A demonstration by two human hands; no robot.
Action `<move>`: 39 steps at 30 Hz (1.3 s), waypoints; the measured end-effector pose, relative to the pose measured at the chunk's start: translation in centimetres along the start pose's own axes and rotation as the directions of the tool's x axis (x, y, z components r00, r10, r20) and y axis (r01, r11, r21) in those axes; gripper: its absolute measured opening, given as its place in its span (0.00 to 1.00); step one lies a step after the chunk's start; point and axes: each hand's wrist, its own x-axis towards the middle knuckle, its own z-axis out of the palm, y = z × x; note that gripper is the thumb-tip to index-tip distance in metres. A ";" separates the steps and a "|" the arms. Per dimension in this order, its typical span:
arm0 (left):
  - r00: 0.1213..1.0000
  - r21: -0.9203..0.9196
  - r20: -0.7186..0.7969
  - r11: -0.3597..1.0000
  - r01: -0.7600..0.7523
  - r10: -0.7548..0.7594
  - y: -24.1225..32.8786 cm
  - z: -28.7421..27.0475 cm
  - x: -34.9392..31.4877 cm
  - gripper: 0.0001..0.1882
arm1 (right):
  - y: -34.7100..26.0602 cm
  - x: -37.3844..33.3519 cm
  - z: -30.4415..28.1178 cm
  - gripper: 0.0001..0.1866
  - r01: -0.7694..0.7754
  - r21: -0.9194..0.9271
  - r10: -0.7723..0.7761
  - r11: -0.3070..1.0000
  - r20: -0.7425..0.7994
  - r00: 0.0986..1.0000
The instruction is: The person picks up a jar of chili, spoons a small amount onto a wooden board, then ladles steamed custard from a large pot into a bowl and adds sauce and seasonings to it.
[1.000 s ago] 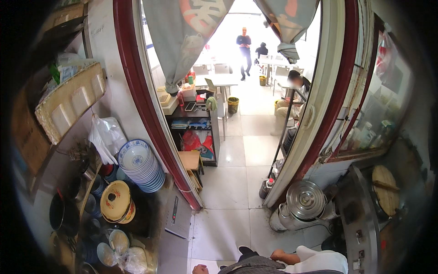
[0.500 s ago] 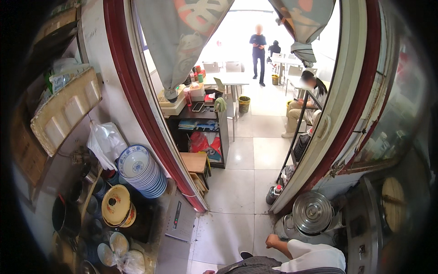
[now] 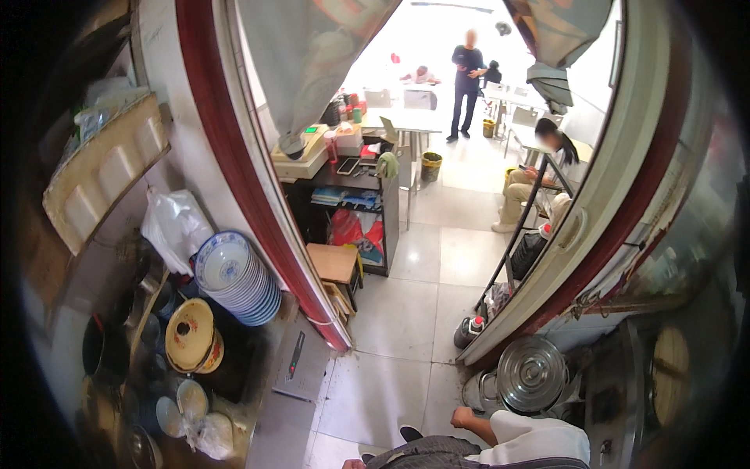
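Grey curtain (image 3: 301,78) with faded orange print at eleven o'clock; dark red door frame (image 3: 205,117) at ten. Between eight and nine, the stacked bowls (image 3: 244,281) are white with blue patterning, and at eight a pot lid (image 3: 190,334) is creamy yellow with a dark knob and reddish marks. The steel lid (image 3: 533,375) at four o'clock is silvery; just inward of it, a dark bottle (image 3: 469,331) wears a red cap. At five, the sleeve (image 3: 539,439) is white. Towards six, the apron (image 3: 428,453) is dark grey, the floor tiles (image 3: 391,391) whitish.
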 end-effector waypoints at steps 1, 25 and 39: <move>0.999 -0.025 -0.042 1.000 0.015 -0.016 -0.2 -0.1 -0.7 0.17 | -0.2 0.7 -0.1 0.17 -0.048 -0.016 0.047 0.999 -0.035 0.998; 0.608 -0.618 -0.366 0.673 0.407 -0.704 -20.7 -1.4 -12.7 0.06 | -54.7 -6.2 -47.6 0.18 0.820 -0.370 -0.571 0.437 -0.818 -0.065; 0.796 -0.590 -0.119 0.687 0.424 -0.593 -28.9 -3.5 -14.1 0.04 | -56.6 -1.9 -48.2 0.09 0.601 -0.383 -0.546 0.702 -0.831 0.107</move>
